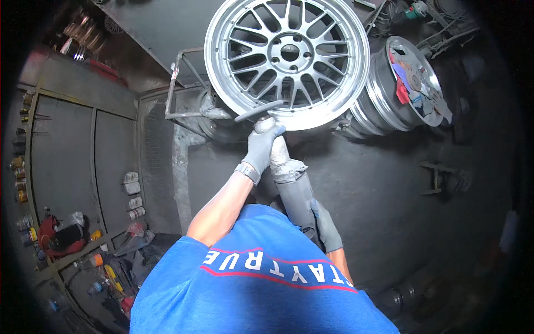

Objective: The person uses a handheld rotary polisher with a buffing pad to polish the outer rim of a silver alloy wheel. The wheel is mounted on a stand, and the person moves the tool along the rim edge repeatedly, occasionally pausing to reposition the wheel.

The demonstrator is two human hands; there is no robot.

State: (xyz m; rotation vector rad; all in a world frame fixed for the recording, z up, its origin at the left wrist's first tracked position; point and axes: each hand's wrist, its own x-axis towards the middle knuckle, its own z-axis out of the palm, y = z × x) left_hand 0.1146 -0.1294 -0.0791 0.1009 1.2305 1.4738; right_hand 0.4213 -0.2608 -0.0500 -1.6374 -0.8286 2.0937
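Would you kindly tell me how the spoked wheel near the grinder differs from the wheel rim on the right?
The spoked wheel faces the camera, while the right-hand rim shows much of its barrel side. The spoked wheel's face is bare, whereas loose colourful pieces cover much of the right-hand rim's. The grinder points toward the spoked wheel's lower edge, not at the right-hand rim. Both are round, with shiny silver metal.

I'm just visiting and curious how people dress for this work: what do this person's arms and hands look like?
The left hand and right hand wear grey gloves. A grey, watch-like band circles the left wrist. The left forearm is bare below a short blue sleeve; the shirt has white lettering between red lines.
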